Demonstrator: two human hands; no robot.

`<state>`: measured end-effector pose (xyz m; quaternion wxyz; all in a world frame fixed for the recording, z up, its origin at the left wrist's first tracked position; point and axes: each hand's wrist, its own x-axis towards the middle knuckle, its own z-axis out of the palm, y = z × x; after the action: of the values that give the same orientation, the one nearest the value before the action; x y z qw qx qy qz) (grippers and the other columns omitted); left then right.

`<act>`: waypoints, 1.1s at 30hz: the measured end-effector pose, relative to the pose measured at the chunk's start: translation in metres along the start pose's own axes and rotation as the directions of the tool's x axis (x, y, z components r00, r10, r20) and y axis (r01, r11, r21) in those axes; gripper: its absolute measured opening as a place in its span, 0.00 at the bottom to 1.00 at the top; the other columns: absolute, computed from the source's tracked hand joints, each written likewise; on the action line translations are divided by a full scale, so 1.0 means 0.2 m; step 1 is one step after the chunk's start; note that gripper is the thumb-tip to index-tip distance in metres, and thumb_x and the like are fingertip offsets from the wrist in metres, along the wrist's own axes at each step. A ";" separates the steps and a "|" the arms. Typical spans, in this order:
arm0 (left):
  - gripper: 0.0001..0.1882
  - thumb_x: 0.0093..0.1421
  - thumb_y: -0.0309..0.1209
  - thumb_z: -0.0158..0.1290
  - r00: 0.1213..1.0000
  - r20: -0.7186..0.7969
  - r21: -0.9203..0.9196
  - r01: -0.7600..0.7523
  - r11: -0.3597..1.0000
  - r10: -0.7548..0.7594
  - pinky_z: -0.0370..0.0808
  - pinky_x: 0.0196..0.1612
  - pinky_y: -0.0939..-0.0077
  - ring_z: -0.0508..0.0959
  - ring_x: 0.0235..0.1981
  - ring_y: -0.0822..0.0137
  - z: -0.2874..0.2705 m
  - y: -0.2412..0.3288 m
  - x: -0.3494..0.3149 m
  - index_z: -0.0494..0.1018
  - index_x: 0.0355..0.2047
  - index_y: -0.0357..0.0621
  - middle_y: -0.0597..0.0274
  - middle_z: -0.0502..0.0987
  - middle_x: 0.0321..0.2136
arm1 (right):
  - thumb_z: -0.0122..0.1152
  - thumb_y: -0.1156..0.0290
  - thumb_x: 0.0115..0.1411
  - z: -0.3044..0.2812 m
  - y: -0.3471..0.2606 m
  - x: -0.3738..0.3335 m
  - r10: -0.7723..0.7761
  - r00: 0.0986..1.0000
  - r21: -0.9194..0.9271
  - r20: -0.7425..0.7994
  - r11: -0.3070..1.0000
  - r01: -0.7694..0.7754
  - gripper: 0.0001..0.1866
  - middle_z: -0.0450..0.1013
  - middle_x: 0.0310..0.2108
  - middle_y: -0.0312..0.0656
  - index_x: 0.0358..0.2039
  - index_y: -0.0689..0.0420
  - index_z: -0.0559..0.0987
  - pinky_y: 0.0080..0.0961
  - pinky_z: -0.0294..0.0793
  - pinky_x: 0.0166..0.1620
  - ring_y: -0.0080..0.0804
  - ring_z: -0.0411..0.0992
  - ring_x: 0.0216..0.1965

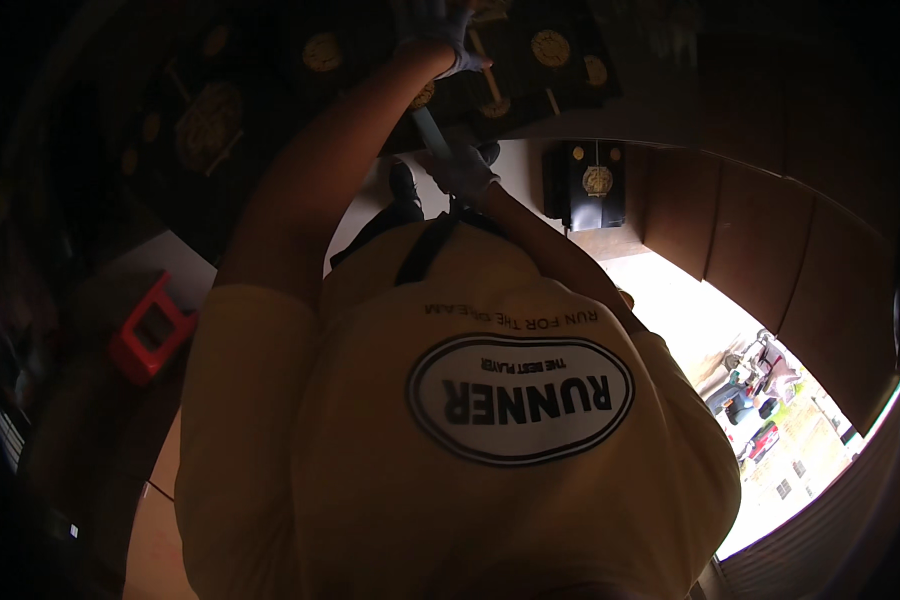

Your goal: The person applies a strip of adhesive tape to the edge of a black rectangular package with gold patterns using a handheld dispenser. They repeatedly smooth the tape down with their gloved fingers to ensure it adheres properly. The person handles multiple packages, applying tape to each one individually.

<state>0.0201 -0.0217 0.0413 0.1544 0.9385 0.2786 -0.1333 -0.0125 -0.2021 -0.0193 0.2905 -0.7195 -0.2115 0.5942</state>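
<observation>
My left hand (438,42), in a pale glove, reaches far forward over dark panels (370,90) decorated with gold round ornaments (550,48). Its thumb points out to the right and the fingers look stretched, though their tips fade into shadow. Closer to my body, my gloved right hand (462,174) is closed around the lower end of a flat grey strip (430,132). The strip slants up and left to the edge of the dark panels, below my left wrist. Dim light hides what kind of tool the strip is.
A black box-like piece (582,200) with a gold medallion stands on the floor at the right. At left is a red plastic stool (130,345). Brown panels (760,235) line the right side, beside a bright opening (715,340) to outdoors.
</observation>
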 end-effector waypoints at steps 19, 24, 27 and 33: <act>0.40 0.52 0.57 0.50 0.948 -0.311 0.115 -0.028 0.993 0.063 0.44 0.63 0.51 0.50 0.62 0.48 0.15 0.17 -0.14 0.55 0.61 0.56 0.49 0.54 0.60 | 0.56 0.62 0.56 -0.63 0.14 -0.08 -0.021 0.931 0.846 -0.365 0.409 0.341 0.12 0.72 0.31 0.38 0.37 0.56 0.73 0.29 0.72 0.37 0.31 0.71 0.32; 0.26 0.54 0.47 0.53 0.680 -0.069 0.387 -0.656 0.648 0.730 0.54 0.61 0.60 0.56 0.60 0.58 -0.04 -0.03 0.01 0.67 0.54 0.59 0.59 0.60 0.57 | 0.58 0.58 0.54 -1.49 -0.04 -0.06 0.015 0.808 0.113 -0.588 0.991 0.064 0.20 0.73 0.32 0.39 0.41 0.59 0.73 0.27 0.72 0.36 0.29 0.72 0.32; 0.28 0.57 0.51 0.45 0.494 -0.131 0.517 -0.706 0.485 0.859 0.52 0.62 0.56 0.53 0.63 0.61 0.00 -0.13 0.14 0.62 0.58 0.62 0.64 0.57 0.61 | 0.61 0.60 0.52 -1.35 -0.30 -0.17 -0.462 0.556 -0.429 -0.691 0.881 0.198 0.21 0.73 0.33 0.41 0.41 0.60 0.73 0.27 0.72 0.35 0.29 0.71 0.31; 0.34 0.58 0.62 0.31 0.817 -0.558 0.320 0.051 0.946 0.144 0.47 0.59 0.43 0.49 0.64 0.57 0.21 -0.02 0.13 0.53 0.62 0.66 0.65 0.48 0.64 | 0.64 0.65 0.49 -0.81 -0.02 -0.34 -0.218 0.779 0.098 -0.587 0.937 0.336 0.19 0.73 0.30 0.38 0.40 0.59 0.73 0.24 0.70 0.34 0.26 0.70 0.31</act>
<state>0.0332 -0.0210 -0.0062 -0.0880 0.9536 0.2634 0.1163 0.1316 -0.2704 0.0533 0.4945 -0.7917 -0.1592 0.3214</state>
